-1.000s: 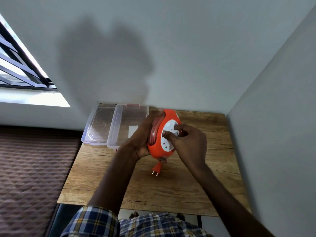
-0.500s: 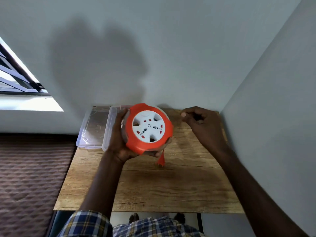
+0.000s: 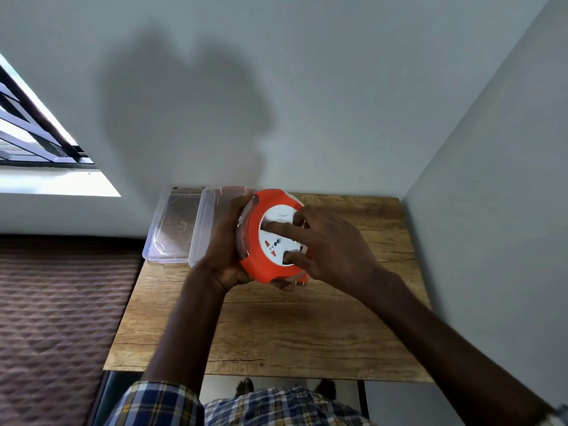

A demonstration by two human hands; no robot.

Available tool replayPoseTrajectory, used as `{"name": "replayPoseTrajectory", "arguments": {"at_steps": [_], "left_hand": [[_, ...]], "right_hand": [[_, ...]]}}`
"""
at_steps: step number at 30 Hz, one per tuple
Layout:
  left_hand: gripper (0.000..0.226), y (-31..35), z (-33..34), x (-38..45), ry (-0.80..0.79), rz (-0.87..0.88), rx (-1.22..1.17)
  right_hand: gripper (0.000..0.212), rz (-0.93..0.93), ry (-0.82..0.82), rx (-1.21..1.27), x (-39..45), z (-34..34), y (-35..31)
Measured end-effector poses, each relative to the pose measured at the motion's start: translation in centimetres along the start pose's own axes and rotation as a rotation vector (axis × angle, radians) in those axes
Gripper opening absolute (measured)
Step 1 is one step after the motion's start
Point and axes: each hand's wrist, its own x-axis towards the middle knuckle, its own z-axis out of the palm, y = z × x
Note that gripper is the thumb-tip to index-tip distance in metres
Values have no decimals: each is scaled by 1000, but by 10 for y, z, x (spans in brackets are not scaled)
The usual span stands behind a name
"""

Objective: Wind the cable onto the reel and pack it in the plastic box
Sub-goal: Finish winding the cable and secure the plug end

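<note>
The orange cable reel (image 3: 256,267) with a white socket face is held tilted above the far part of the wooden table (image 3: 276,333). My left hand (image 3: 222,256) grips its rim from the left and underneath. My right hand (image 3: 329,244) lies over the white face, with fingertips hooked into its recesses. Red cable shows wound in the groove at the reel's left edge. The orange plug (image 3: 302,283) peeks out just under the reel. A clear plastic box (image 3: 199,238) stands open behind my left hand.
The box's clear lid (image 3: 167,235) lies flat to its left, at the table's far left corner. Walls close off the table at the back and on the right (image 3: 491,210). A brown quilted surface (image 3: 61,318) lies left of the table.
My right hand came back from the table's far right side onto the reel's white face. The reel tilted, and the dangling plug now sits tight under it.
</note>
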Motion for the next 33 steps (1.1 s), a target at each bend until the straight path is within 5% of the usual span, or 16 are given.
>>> {"name": "replayPoseTrajectory", "arguments": {"at_steps": [4,9,12,14,19,23,26,29,33], "left_hand": [[82,-3,9,4,53,4,50],[73,-6,19,9,142,31,120],[62,-8,19,9,201,52,189],[62,-8,16,8,223,38,205],[68,-9,9,9,196,40,136],[66,-8,5,7,199,40,62],[69,-7,2,6,202,42,51],[65,-8,5,7,181,47,73],[71,-9,11,8,131,10,107]], "right_hand": [[64,98,34,42,0,0,4],[58,825,309,834,0,26,-27],[51,1085,236,1140,4,28,-29],[50,993,126,1059,2,21,-22],[52,342,49,260,-13,6,-2],[67,154,-104,154,-11,2,10],[67,49,-41,121,-12,8,8],[65,98,66,129,-11,10,10],[65,514,212,503,-6,21,-7]]}}
